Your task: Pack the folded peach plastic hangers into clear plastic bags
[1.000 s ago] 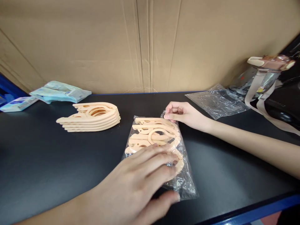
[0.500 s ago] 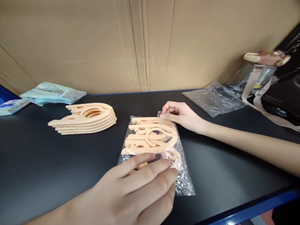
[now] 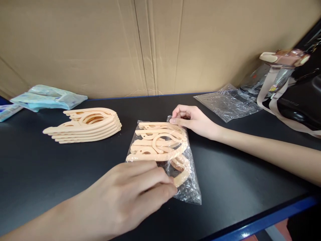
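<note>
A clear plastic bag (image 3: 192,187) lies flat on the black table, with several peach-coloured folding hangers (image 3: 160,155) inside it. My left hand (image 3: 132,194) rests over the near left part of the bag, its fingers bent and close together; its fingertips are at the lowest hanger and partly hidden. At the bag's far right corner, my right hand (image 3: 190,120) pinches the plastic between thumb and curled fingers. To the left of the bag stands a neat stack of the same peach hangers (image 3: 85,129), touched by neither hand.
Blue-and-white soft packs (image 3: 48,98) lie at the back left. Another clear bag (image 3: 228,103) is flat at the back right, beside a strapped bottle (image 3: 281,72) and a black bag (image 3: 303,100). A cardboard wall (image 3: 100,47) bounds the table's back.
My left hand has drawn back to the left and its fingers have curled in, baring more of the lowest hanger. My right hand keeps its pinch on the corner. The view has shifted slightly.
</note>
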{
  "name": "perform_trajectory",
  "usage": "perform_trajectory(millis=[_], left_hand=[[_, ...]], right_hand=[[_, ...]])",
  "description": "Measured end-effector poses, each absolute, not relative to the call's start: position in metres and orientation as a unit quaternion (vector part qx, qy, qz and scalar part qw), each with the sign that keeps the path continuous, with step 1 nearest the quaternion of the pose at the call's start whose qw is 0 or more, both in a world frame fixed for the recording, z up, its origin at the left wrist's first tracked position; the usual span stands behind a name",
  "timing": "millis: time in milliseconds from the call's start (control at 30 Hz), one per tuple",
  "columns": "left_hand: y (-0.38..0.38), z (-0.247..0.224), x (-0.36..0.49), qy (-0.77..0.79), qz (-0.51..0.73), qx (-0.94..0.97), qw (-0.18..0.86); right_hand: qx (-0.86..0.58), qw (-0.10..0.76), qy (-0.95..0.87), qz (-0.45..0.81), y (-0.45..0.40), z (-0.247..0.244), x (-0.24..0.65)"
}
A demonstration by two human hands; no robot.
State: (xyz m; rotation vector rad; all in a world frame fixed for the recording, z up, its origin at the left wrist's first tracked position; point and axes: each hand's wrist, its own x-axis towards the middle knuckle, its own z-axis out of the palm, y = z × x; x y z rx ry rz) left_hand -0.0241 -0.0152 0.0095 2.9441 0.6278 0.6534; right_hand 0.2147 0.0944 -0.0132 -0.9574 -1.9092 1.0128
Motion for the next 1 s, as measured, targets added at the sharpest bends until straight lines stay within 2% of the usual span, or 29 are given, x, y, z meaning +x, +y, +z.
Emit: perform_trajectory(millis=[133, 367, 833, 1000], left_hand=[[-0.010, 0.008, -0.021, 0.217, 0.209, 0.947, 0.115], [-0.007, 0.000, -0.021, 0.275, 0.236, 0.921, 0.145], [-0.007, -0.002, -0.019, 0.266, 0.294, 0.916, 0.058], [-0.007, -0.001, -0.018, 0.267, 0.269, 0.924, 0.052]], right_hand=[[-0.379, 0.382, -0.746, 0.392, 0.096, -0.014, 0.215], [-0.378, 0.387, -0.737, 0.405, 0.101, -0.017, 0.219], [-0.400, 0.403, -0.745, 0.351, 0.099, -0.017, 0.219], [-0.404, 0.406, -0.749, 0.333, 0.098, -0.016, 0.220]])
